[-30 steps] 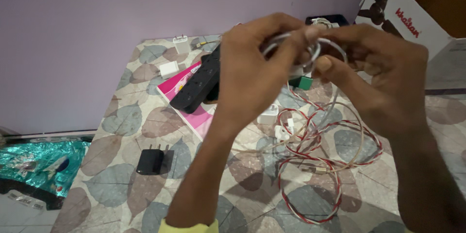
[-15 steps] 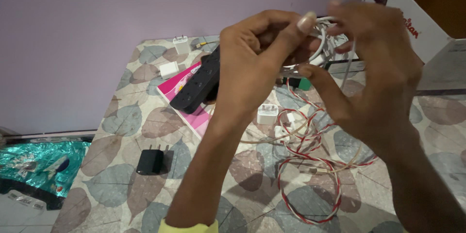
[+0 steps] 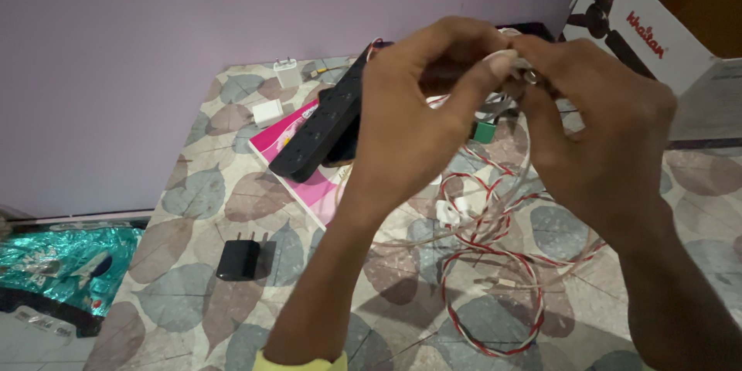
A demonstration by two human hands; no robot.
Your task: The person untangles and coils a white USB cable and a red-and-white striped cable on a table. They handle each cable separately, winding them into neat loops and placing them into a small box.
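A plain lilac wall (image 3: 232, 8) fills the upper left of the frame, and below it spreads a leaf-patterned floor covering in grey, brown and cream (image 3: 193, 263). In the upper right corner stands a large white cardboard box with a fan picture (image 3: 657, 46). At centre frame, the left hand (image 3: 410, 124) and the right hand (image 3: 610, 139) meet raised above the floor, fingertips pressed together around a thin white cable (image 3: 506, 58), which is pinched between thumbs and forefingers; a small metal plug end shows at the pinch. Left of centre, a long black power strip (image 3: 325, 127) lies tilted across a flat pink and white package (image 3: 309, 178). Below the hands, lower centre, a red-and-white twisted cord (image 3: 495, 294) loops loosely on the floor. At the lower left edge lies a crumpled teal foil wrapper (image 3: 62, 263). A black plug adapter (image 3: 239, 257) sits at lower left, and two small white adapters (image 3: 287, 72) rest near the wall, upper left.
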